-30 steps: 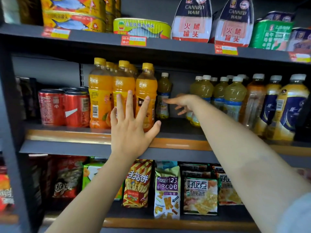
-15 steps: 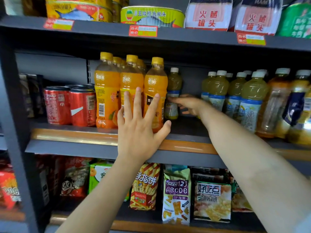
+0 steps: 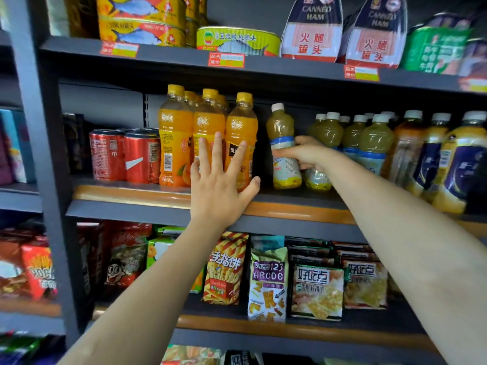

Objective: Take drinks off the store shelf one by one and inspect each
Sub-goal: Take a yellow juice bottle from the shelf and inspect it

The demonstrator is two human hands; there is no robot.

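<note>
A lone yellow-green drink bottle (image 3: pixel 282 138) with a white cap and a blue-and-white label stands on the middle shelf (image 3: pixel 290 208). My right hand (image 3: pixel 307 154) grips it around the label from the right. My left hand (image 3: pixel 220 188) is spread flat, fingers straight, in front of the orange juice bottles (image 3: pixel 208 127); its thumb lies by the shelf's front edge. More yellow-green bottles (image 3: pixel 353 135) stand in rows to the right of the gripped one.
Red cola cans (image 3: pixel 126 156) sit left of the orange juice. Amber and dark-labelled bottles (image 3: pixel 453 159) fill the shelf's right end. Canned fish and ham (image 3: pixel 311 30) line the shelf above. Snack bags (image 3: pixel 268 283) fill the shelf below.
My right hand went from reaching with open fingers to gripping the lone yellow-green bottle, which now stands nearer the shelf's front. My left hand stayed in place.
</note>
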